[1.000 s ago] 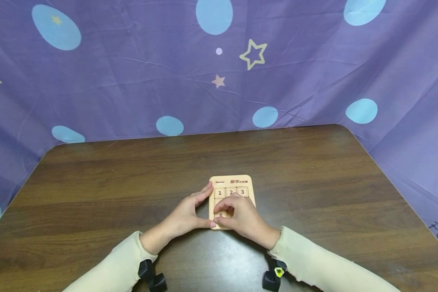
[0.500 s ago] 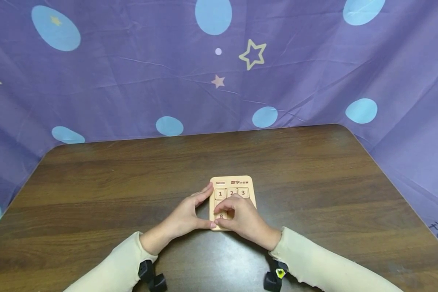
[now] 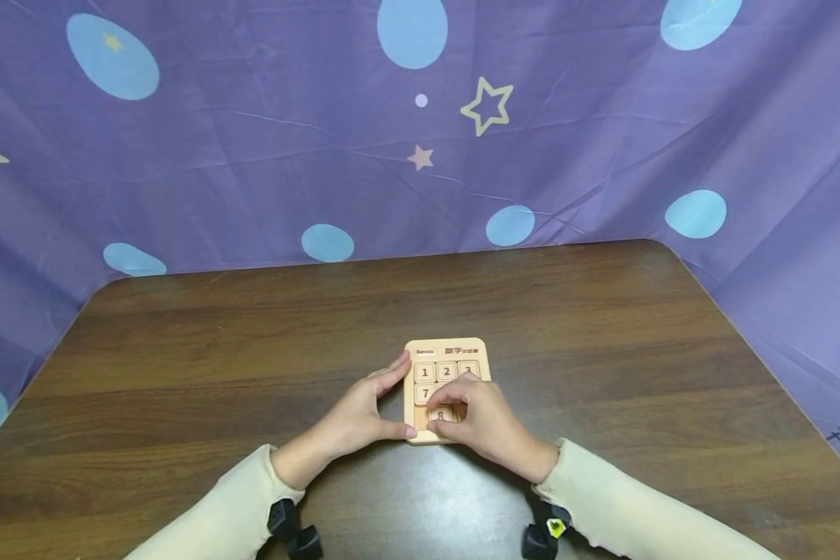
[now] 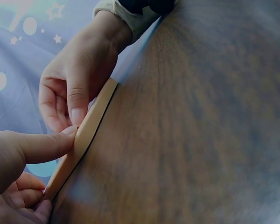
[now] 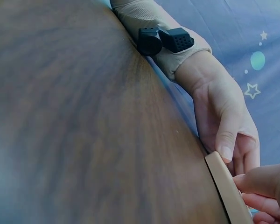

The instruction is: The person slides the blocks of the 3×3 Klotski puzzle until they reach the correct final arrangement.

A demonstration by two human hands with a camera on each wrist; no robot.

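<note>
A pale wooden sliding number puzzle (image 3: 437, 344) lies on the table, with printed characters along its top. My left hand (image 3: 353, 412) holds its left side, thumb at the lower left corner and fingertips near the upper left. With thumb and index finger, my right hand (image 3: 490, 420) pinches the number 8 tile (image 3: 440, 415) in the bottom row. Left of that tile, the bare floor of the frame shows in the corner. Tiles 1, 2 and 7 are readable; 3 is partly covered, and the right hand hides the others. In the left wrist view, the puzzle's edge (image 4: 91, 126) runs beside both hands.
The brown wooden table (image 3: 252, 327) extends all round the puzzle. Behind it hangs a purple cloth (image 3: 252, 155) with blue spots and stars. Black wrist cameras sit at both cream sleeves, the right one (image 3: 542, 533) near the front.
My right hand has slid to the right, taking the 8 tile from the bottom left corner to the bottom middle. The 7 tile now shows. My left hand stays in place.
</note>
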